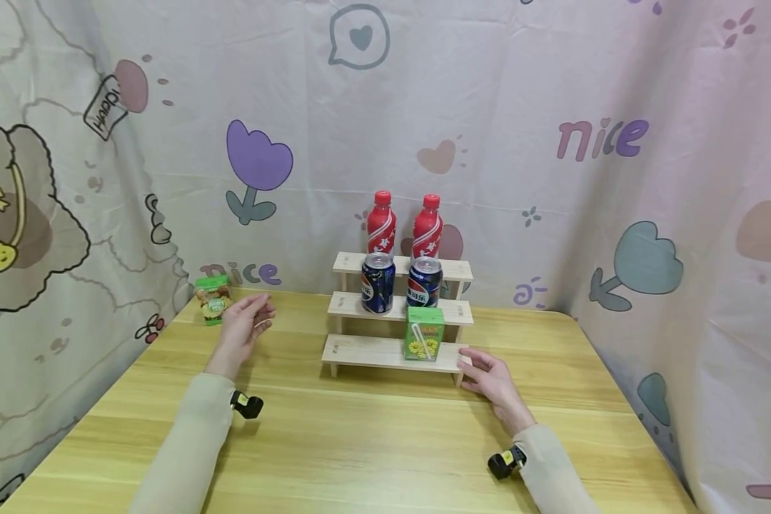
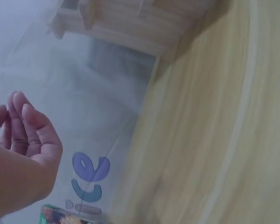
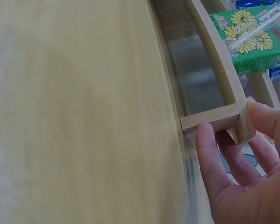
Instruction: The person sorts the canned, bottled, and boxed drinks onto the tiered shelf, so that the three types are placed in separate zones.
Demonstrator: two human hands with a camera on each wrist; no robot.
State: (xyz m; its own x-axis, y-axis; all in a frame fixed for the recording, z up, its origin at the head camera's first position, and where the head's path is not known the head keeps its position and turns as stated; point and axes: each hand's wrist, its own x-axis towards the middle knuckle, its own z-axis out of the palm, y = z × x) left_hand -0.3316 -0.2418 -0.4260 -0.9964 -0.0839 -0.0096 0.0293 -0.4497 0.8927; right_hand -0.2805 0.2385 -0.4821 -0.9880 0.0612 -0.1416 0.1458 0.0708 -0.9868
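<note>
A three-tier wooden display stand (image 1: 360, 353) is on the table. My right hand (image 1: 493, 386) grips the right end of its lowest step; in the right wrist view the thumb lies on top and fingers touch the leg (image 3: 210, 116). A green juice box (image 1: 424, 334) with a straw stands on that step, left of the hand. My left hand (image 1: 240, 328), its fingers loosely bent, holds nothing. Beside it, at the back left, stands a green snack packet (image 1: 213, 300), mostly cut off in the left wrist view.
Two dark blue cola cans (image 1: 378, 284) stand on the middle step, and two red bottles (image 1: 382, 223) on the top one. A patterned cloth (image 1: 488, 107) hangs behind and beside the wooden table (image 1: 360, 442).
</note>
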